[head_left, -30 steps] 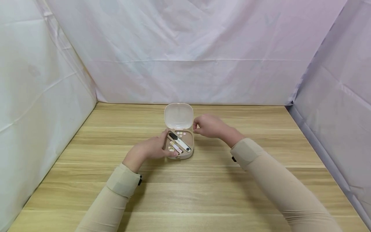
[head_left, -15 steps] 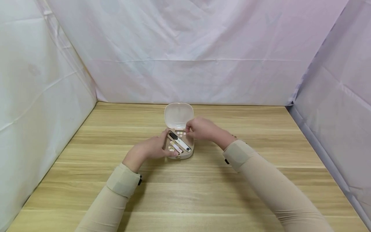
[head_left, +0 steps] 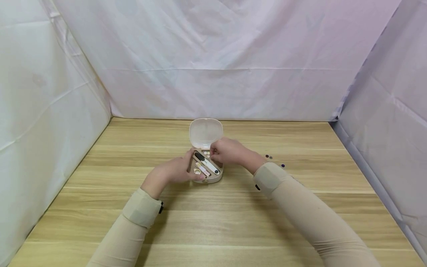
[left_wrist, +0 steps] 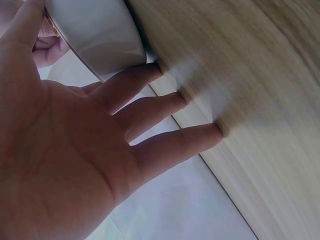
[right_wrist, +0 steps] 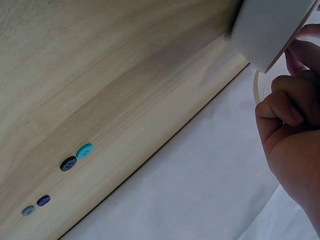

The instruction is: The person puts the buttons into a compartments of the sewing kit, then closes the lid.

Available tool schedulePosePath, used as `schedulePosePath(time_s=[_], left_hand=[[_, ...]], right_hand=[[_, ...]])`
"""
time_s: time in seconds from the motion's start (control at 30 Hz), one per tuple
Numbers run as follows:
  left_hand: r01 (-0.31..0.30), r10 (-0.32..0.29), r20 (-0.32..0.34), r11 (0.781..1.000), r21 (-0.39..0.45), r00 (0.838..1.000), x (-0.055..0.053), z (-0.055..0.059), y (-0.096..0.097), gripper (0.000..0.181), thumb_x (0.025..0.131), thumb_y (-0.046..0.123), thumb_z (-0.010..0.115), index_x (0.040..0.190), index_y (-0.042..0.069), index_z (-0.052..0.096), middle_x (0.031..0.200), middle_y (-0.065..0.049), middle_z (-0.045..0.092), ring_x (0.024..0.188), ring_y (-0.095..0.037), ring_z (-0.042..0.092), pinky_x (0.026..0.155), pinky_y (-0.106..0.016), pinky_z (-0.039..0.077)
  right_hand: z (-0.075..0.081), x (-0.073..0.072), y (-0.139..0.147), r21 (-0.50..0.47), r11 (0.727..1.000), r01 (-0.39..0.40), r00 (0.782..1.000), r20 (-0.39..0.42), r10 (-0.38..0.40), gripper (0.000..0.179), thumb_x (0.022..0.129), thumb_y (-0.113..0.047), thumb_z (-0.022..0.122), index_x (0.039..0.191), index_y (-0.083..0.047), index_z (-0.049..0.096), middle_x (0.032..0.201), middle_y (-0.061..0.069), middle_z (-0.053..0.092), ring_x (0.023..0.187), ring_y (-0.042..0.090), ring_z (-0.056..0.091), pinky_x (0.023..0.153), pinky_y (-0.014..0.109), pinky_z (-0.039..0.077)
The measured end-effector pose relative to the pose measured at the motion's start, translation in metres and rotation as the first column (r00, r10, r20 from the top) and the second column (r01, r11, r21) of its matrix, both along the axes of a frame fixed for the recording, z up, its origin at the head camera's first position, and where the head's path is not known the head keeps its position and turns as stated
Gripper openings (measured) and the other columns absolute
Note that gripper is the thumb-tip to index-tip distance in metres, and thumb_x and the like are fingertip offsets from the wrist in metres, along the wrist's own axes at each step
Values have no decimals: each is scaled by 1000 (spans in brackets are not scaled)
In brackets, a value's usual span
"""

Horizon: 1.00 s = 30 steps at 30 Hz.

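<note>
White case stood open on a wood-grain table

Nearest us, beige sleeves, left and right, reached in across the tabletop. We saw the left hand spread against the left side of the case, its thumb at the front and its visible fingers nearly straight. Inside, a pale ring lay close to the front, with a patterned strip beside it and a black-and-white tool slanting alongside. Pale discs sat toward the back. The right hand leaned over the right rim with curled fingers, its fingertips beside the discs; we could not tell whether they pinched anything. On the table to its right, we counted four loose buttons from the right wrist: a teal button just beside a black button, then a purple button near a grey button. Beyond, the pale lid stood raised at the rear of the case. Farthest off, white cloth hung behind the table.
</note>
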<state>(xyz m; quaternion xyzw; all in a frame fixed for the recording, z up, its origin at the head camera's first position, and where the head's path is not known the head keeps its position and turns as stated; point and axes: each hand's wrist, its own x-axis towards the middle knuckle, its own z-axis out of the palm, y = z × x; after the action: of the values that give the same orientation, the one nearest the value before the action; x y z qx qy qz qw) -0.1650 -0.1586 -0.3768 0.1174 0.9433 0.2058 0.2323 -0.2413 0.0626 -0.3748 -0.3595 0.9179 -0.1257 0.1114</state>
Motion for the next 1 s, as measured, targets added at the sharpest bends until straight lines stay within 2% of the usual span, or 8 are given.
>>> schedulePosePath(time_s=[0.5,1.0], left_hand=[[0,-1,3,1000,13,1000,1,3,0,124,93,67,71,170,1,0,165,-34,38,152,-46,46,126,-58,39],[4,-4,0,1000,10,1000,1,1,0,124,93,67,71,170,1,0,165,-35,38,152,-47,46,126,-59,39]], right_hand=[[2,-1,6,-31,1000,-2,999,-52,0,11,100,-19,70,91,-17,77,83,-5,72,74,11,61,68,29,53],[11,0,18,20,999,40,999,-14,-40,11,101,-25,71,99,-17,79,87,-2,73,77,15,63,70,34,54]])
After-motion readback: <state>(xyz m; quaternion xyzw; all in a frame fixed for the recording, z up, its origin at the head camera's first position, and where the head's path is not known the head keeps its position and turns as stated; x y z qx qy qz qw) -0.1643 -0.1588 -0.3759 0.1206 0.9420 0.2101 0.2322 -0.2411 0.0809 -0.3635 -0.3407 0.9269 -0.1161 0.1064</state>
